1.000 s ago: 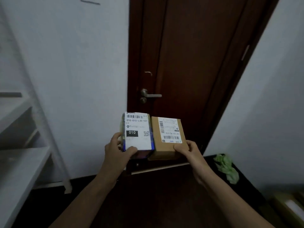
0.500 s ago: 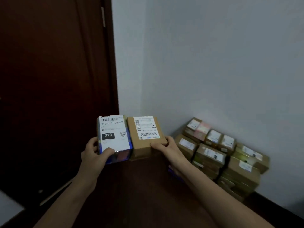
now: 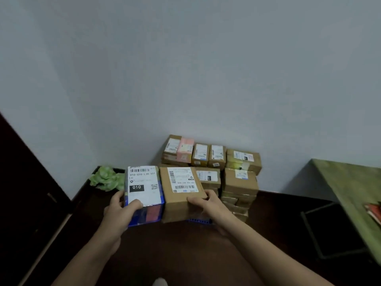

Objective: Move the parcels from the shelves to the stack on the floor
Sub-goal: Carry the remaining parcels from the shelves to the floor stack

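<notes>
Head view: left hand point(image 3: 118, 211) grips blue box point(image 3: 144, 195), right hand point(image 3: 208, 205) grips brown box point(image 3: 181, 193); stack point(image 3: 226, 170) at one o'clock

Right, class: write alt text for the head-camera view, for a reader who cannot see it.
A person's left hand grips a blue box with a white label and the right hand a brown cardboard box, side by side before a stack of brown cardboard parcels.

Arms out front, gripping blue parcel point(image 3: 144, 183) in left hand point(image 3: 118, 211), brown parcel point(image 3: 181, 200) in right hand point(image 3: 208, 204), thumbs up top.
</notes>
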